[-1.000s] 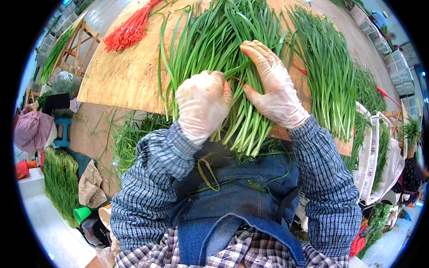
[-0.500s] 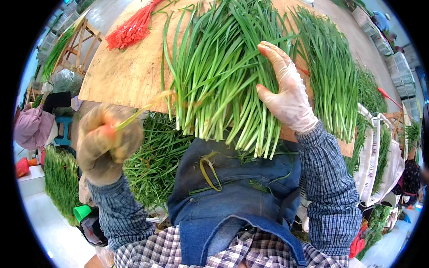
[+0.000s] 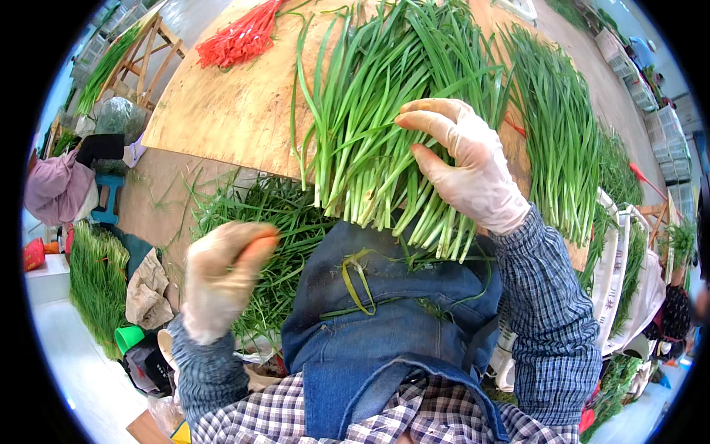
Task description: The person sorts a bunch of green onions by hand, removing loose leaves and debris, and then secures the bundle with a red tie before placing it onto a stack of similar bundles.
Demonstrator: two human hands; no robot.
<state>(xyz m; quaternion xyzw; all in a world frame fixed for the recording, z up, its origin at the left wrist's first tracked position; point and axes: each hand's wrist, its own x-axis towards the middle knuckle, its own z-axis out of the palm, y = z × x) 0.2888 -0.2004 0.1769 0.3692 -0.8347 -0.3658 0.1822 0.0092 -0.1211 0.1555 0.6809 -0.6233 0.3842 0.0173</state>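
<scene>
A loose pile of garlic chives (image 3: 392, 133) lies on the wooden board in front of me, its pale cut ends toward my lap. My right hand (image 3: 470, 163), in a thin whitish glove, hovers over the right part of this pile. Its thumb and fingers are apart, with nothing between them. Left of my lap, above a heap of loose greens (image 3: 281, 229), is my gloved left hand (image 3: 225, 270). Motion smears its curled fingers, and I see no leaf in them. A yellowed leaf (image 3: 356, 281) lies on my blue denim apron (image 3: 399, 333).
Another row of chives (image 3: 558, 140) lies on the board's right side. Red ties (image 3: 240, 37) are bunched at the far left of the wooden board (image 3: 222, 111). A blue stool (image 3: 109, 198), stacked chives (image 3: 100, 277) and a green cup (image 3: 129, 339) stand on the left.
My left hand has moved right and down, toward my lap; the yellow leaf it held no longer shows in it. My right hand has come down and its fingers have bent.
</scene>
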